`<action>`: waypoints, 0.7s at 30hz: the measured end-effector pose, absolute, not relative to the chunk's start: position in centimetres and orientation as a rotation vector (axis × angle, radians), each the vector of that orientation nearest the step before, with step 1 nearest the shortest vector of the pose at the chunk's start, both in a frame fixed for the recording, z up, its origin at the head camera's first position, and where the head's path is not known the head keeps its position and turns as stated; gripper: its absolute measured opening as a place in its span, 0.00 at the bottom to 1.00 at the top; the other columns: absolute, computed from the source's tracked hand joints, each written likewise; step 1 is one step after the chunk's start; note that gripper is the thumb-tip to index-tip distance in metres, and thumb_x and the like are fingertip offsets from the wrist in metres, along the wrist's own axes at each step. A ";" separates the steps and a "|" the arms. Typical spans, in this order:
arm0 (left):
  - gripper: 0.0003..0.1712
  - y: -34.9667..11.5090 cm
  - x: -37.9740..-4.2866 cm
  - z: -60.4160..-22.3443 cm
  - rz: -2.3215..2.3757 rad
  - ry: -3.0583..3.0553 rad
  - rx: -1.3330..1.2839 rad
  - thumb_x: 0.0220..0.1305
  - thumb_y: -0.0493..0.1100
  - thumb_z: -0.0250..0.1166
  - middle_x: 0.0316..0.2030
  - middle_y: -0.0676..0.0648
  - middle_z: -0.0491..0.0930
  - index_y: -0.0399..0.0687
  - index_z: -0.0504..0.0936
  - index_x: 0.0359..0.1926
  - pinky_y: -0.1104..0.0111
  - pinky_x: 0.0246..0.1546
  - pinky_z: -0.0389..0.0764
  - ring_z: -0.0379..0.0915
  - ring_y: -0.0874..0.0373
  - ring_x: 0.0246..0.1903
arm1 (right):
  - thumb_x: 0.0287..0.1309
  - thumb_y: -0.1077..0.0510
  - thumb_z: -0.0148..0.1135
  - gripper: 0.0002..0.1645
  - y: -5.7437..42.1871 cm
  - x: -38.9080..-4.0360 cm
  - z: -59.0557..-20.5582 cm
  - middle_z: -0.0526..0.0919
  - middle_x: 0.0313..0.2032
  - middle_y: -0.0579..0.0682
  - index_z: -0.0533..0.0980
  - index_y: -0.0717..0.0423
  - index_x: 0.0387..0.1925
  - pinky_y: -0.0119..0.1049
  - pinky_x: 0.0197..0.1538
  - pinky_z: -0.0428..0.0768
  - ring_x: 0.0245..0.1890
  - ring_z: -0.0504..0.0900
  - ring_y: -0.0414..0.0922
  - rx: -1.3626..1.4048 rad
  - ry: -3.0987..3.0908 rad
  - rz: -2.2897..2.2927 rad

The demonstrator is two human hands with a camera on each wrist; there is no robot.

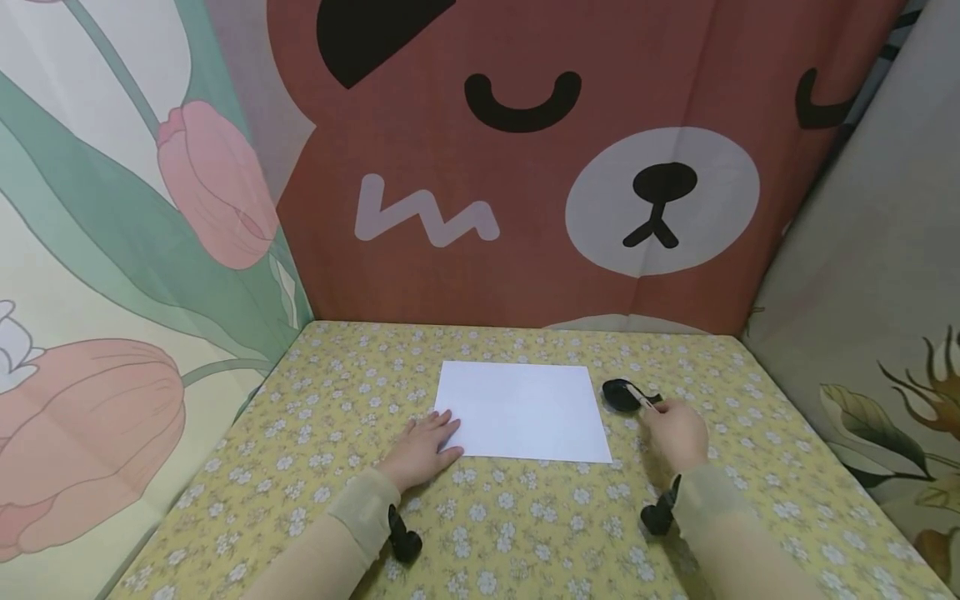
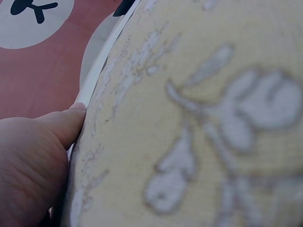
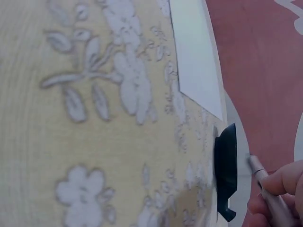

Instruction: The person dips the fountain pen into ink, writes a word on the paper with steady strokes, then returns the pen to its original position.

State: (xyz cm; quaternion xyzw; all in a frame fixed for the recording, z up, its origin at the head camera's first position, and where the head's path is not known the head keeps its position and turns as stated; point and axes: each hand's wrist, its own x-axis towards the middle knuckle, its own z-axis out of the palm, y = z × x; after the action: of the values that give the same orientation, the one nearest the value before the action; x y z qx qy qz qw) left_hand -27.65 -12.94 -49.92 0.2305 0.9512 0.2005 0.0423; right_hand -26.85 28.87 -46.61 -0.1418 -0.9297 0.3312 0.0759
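L hand (image 1: 422, 452) is resting, thumb spread from fingers, at paper's (image 1: 528, 414) L edge while R hand (image 1: 678, 435) is pinching a pen-like stick (image 3: 275, 206) near black dish (image 1: 619, 397), work prob. just starting, whole sheet showing unmarked.

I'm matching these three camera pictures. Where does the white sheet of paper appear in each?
Head: the white sheet of paper, below centre, with the left hand at its lower left corner.
Left wrist: a thin pale strip, left of centre, slanting toward the top edge.
Right wrist: right of centre, cut off by the top edge.
Shared landmark: the reddish backdrop.
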 end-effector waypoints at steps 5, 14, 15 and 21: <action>0.34 -13.0 -27.6 -49.9 0.600 2.908 0.701 0.71 0.59 0.53 0.73 0.46 0.54 0.49 0.63 0.72 0.44 0.70 0.42 0.45 0.47 0.72 | 0.65 0.55 0.48 0.22 28.4 -26.8 -45.8 0.83 0.32 0.59 0.78 0.68 0.47 0.41 0.23 0.69 0.21 0.73 0.49 -0.369 -2.797 1.005; 0.34 -13.0 -27.7 -50.1 0.596 2.915 0.701 0.71 0.60 0.52 0.73 0.47 0.54 0.50 0.63 0.72 0.45 0.70 0.42 0.45 0.47 0.72 | 0.69 0.52 0.50 0.22 27.9 -27.3 -44.8 0.83 0.33 0.60 0.78 0.68 0.48 0.42 0.24 0.72 0.23 0.75 0.48 -0.325 -2.883 0.932; 0.34 -13.0 -27.8 -50.1 0.594 2.916 0.704 0.71 0.59 0.52 0.73 0.47 0.54 0.50 0.63 0.72 0.45 0.70 0.42 0.45 0.47 0.72 | 0.69 0.53 0.51 0.22 27.9 -27.4 -44.7 0.83 0.33 0.60 0.78 0.69 0.48 0.43 0.26 0.73 0.24 0.77 0.49 -0.312 -2.895 0.915; 0.34 -13.0 -27.7 -49.9 0.584 2.916 0.706 0.71 0.59 0.52 0.73 0.46 0.55 0.49 0.63 0.71 0.45 0.70 0.43 0.46 0.46 0.72 | 0.68 0.53 0.52 0.22 27.9 -28.0 -44.3 0.83 0.32 0.61 0.79 0.71 0.44 0.43 0.27 0.73 0.23 0.77 0.48 -0.291 -2.924 0.879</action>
State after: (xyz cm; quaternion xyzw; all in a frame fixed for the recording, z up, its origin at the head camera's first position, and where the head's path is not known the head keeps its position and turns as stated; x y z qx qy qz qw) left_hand -27.69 -13.01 -49.93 0.2309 0.9531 0.1910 0.0423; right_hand -27.97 27.91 -44.33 -0.0950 -0.9527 0.2863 0.0374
